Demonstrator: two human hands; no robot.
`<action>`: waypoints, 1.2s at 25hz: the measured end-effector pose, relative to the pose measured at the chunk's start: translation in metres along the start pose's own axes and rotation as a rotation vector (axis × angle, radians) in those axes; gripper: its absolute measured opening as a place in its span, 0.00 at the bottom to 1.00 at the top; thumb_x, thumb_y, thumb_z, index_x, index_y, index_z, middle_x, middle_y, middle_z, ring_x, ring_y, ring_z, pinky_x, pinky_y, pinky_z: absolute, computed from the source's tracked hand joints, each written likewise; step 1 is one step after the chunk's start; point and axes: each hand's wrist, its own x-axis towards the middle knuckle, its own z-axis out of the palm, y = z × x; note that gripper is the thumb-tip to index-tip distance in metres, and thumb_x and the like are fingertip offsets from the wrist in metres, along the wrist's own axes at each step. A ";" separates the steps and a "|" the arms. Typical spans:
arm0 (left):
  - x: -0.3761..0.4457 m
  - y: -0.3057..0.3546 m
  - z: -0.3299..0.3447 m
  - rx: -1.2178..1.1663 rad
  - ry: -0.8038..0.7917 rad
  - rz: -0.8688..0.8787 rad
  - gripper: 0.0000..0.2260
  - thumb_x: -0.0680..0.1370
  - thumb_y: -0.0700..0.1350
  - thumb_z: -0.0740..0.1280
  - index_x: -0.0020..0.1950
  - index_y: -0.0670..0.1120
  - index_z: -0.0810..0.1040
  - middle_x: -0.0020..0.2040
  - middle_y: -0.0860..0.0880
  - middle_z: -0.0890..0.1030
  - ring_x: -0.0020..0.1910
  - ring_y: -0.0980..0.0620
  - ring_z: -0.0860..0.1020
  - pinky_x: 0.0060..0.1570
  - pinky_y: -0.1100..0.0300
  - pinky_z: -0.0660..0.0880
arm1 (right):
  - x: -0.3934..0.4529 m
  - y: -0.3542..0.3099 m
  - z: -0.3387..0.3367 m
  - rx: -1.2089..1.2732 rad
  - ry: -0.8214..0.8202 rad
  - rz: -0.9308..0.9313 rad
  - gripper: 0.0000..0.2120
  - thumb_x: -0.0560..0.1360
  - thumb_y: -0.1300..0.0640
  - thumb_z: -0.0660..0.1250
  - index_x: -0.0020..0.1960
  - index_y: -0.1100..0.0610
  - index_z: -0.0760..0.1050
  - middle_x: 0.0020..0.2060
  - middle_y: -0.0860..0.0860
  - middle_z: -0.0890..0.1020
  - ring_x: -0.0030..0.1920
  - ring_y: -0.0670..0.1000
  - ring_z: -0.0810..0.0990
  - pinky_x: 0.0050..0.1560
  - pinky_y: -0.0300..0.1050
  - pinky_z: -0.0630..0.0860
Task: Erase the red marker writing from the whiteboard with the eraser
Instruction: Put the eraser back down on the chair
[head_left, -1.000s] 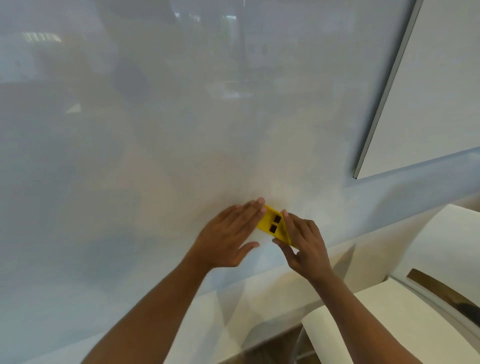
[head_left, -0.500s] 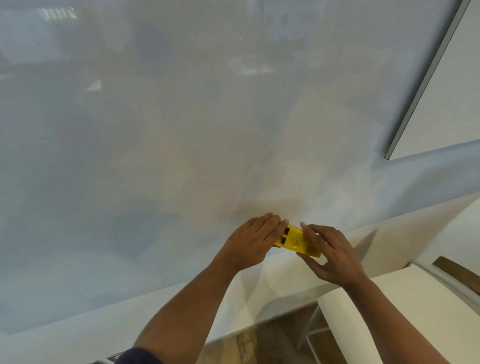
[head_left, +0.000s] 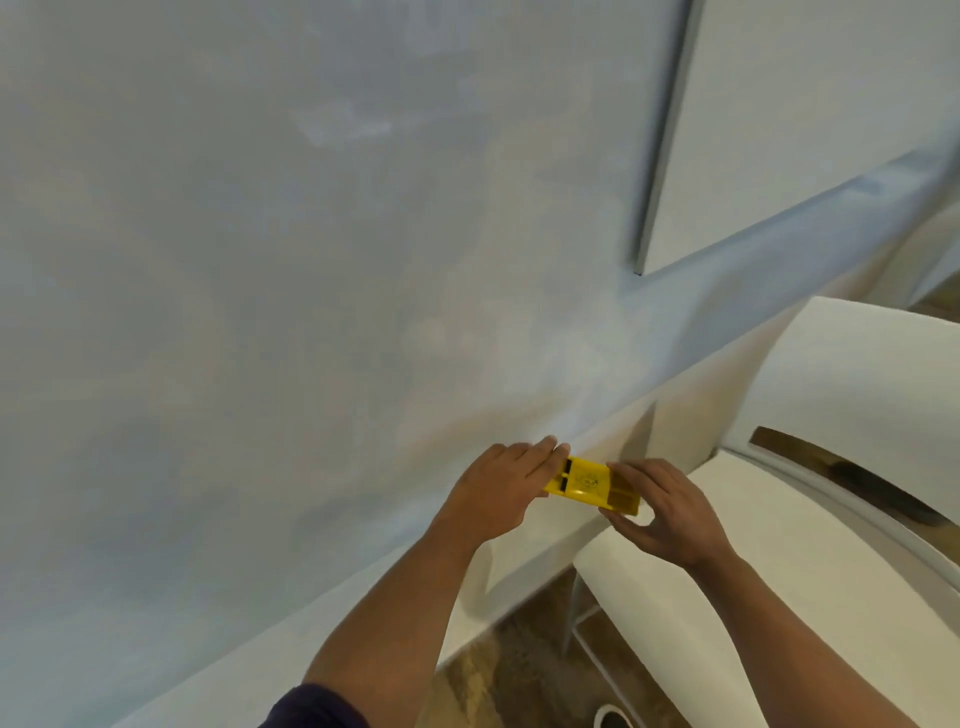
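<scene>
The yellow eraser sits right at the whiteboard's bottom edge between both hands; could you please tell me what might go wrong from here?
1. The yellow plastic eraser could slide off the glossy whiteboard onto the ledge below.
2. The left hand only presses with flat fingers, so the right hand's end pinch may slip.

Whiteboard (head_left: 311, 286): pale grey-blue, cloudy, faint tan smudge low near centre. Eraser (head_left: 589, 484): bright yellow, two black bars at left end, small dark emblem mid-face. Sleeve (head_left: 317, 706) at near edge: dark navy. Table (head_left: 779, 545) on right: off-white. Floor (head_left: 519, 670) below: mottled brown. Panel (head_left: 810, 114) far right: white, grey frame.
</scene>
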 end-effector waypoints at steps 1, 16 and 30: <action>0.011 0.007 0.005 -0.006 -0.015 0.026 0.33 0.73 0.51 0.83 0.75 0.45 0.78 0.71 0.46 0.81 0.48 0.48 0.85 0.43 0.55 0.82 | -0.010 0.005 -0.006 -0.014 -0.009 0.041 0.25 0.73 0.48 0.79 0.64 0.61 0.81 0.55 0.54 0.83 0.51 0.55 0.82 0.49 0.47 0.81; 0.152 0.151 0.121 -0.315 -0.332 0.045 0.36 0.85 0.35 0.59 0.88 0.49 0.43 0.83 0.46 0.63 0.67 0.41 0.78 0.64 0.46 0.78 | -0.152 0.083 -0.060 -0.180 -0.235 0.578 0.31 0.63 0.45 0.86 0.61 0.55 0.84 0.51 0.48 0.85 0.45 0.50 0.85 0.37 0.39 0.81; 0.170 0.247 0.158 -0.320 -0.902 0.201 0.37 0.87 0.47 0.63 0.88 0.48 0.42 0.88 0.48 0.40 0.82 0.41 0.63 0.76 0.44 0.69 | -0.238 0.096 -0.036 -0.169 -0.558 1.141 0.28 0.84 0.50 0.62 0.83 0.48 0.59 0.76 0.45 0.69 0.75 0.50 0.68 0.61 0.48 0.77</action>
